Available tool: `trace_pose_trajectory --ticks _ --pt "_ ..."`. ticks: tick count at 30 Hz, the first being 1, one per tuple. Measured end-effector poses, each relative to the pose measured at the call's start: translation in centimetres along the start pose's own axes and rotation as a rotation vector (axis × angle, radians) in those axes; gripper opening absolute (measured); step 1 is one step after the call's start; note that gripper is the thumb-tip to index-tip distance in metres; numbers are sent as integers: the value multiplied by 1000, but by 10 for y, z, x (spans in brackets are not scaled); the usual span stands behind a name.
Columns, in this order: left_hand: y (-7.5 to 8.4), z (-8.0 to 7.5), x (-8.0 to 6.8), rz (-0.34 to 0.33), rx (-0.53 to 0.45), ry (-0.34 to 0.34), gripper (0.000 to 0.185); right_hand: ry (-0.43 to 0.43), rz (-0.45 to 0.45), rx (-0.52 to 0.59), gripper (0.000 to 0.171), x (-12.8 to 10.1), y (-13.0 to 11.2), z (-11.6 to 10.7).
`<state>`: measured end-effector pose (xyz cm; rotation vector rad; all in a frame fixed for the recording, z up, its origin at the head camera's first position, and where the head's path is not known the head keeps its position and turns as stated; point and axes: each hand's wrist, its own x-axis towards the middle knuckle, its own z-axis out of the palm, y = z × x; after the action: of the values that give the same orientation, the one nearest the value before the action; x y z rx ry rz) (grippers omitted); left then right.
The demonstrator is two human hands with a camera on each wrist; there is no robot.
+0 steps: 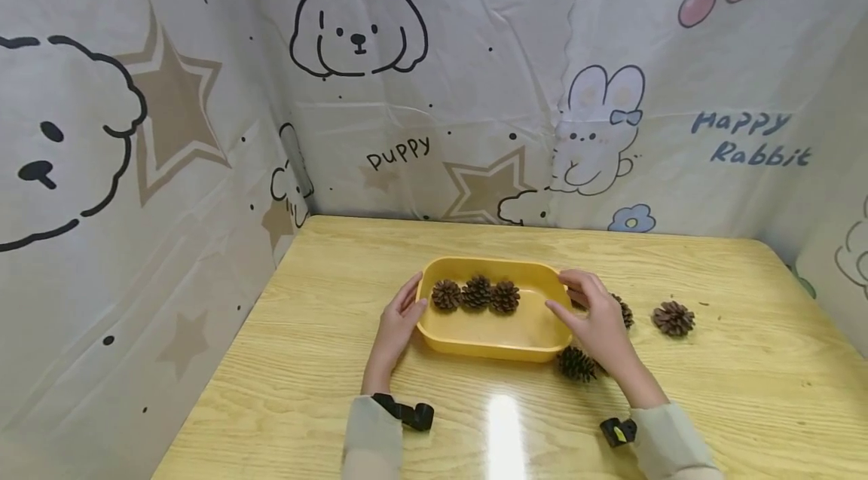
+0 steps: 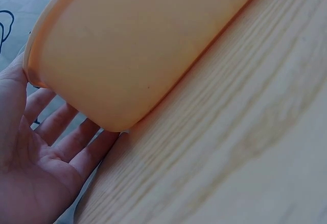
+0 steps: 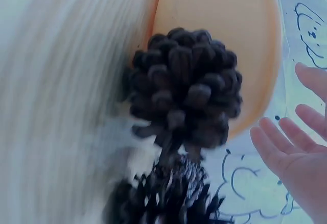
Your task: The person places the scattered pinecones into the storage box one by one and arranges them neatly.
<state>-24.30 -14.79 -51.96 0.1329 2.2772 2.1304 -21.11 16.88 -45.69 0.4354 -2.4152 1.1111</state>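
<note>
A yellow rectangular tray (image 1: 484, 329) with rounded corners sits on the table, with three brown pine cones (image 1: 477, 292) in a row along its far left part. My left hand (image 1: 396, 322) is at its left end, thumb at the rim. In the left wrist view, the straight, spread fingers (image 2: 61, 124) of that hand reach behind the tray's end wall. Over the right end hovers my right hand (image 1: 597, 318), thumb above the inside and fingers by the rim. The right wrist view shows its fingers spread, with no object in them.
Close by the tray's near right corner lies a pine cone (image 1: 576, 365). Another pine cone (image 1: 622, 312) is partly hidden behind my right hand, and a separate one (image 1: 673, 319) lies farther right. A printed cloth (image 1: 475, 111) hangs behind the wooden table (image 1: 285, 359).
</note>
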Motion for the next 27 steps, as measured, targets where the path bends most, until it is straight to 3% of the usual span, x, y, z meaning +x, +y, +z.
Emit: trace_pose_trajectory --ticks 6,11,20,23,27 --pt "-1 0 1 -3 -7 1 51 34 -15 46 46 -15 5 -15" --pt "2 1 0 -4 -21 -2 53 35 30 40 46 -30 14 -25" --pt "31 -1 -12 -29 -23 -26 53 21 77 46 47 -49 23 -43" --pt "31 -1 -12 -31 -18 -25 53 -2 93 39 49 -54 25 -48" --pt "17 0 -6 -23 -24 -14 53 -35 118 18 51 -61 30 -53"
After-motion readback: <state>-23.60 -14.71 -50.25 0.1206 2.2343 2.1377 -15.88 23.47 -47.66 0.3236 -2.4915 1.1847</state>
